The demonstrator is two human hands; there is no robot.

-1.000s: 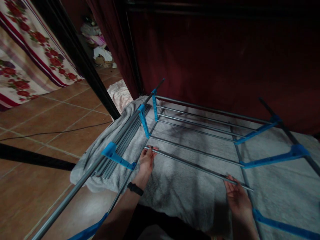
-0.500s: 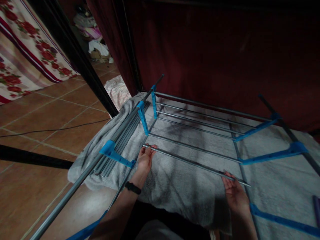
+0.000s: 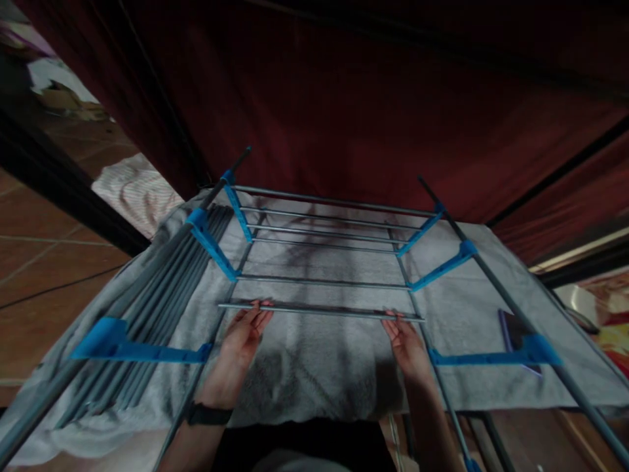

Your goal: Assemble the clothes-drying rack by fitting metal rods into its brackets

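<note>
A thin metal rod (image 3: pixel 319 311) lies level across both of my hands. Near its left end, my left hand (image 3: pixel 246 334) has thumb and fingers around it. Close to the right end, my right hand (image 3: pixel 403 337) holds it between thumb and fingers, palm up. Around them stands a rack frame of grey tubes with blue plastic brackets (image 3: pixel 213 248). Beyond the held rod, a fitted crossbar (image 3: pixel 322 282) joins the two sides, with several more behind it. A blue bracket (image 3: pixel 147 351) is left of my left hand, and another bracket (image 3: pixel 491 357) is right of my right hand.
Several loose grey tubes (image 3: pixel 162 314) lie on the left of the grey blanket (image 3: pixel 314 373). A dark flat object with a purple edge (image 3: pixel 514 331) rests at the right. Dark red curtain (image 3: pixel 334 118) hangs behind; a black post (image 3: pixel 63 183) slants at the left.
My view has swung to the right, so the rack appears further left and more square-on. The rod remains in both hands and now looks nearly level, parallel to the crossbars.
</note>
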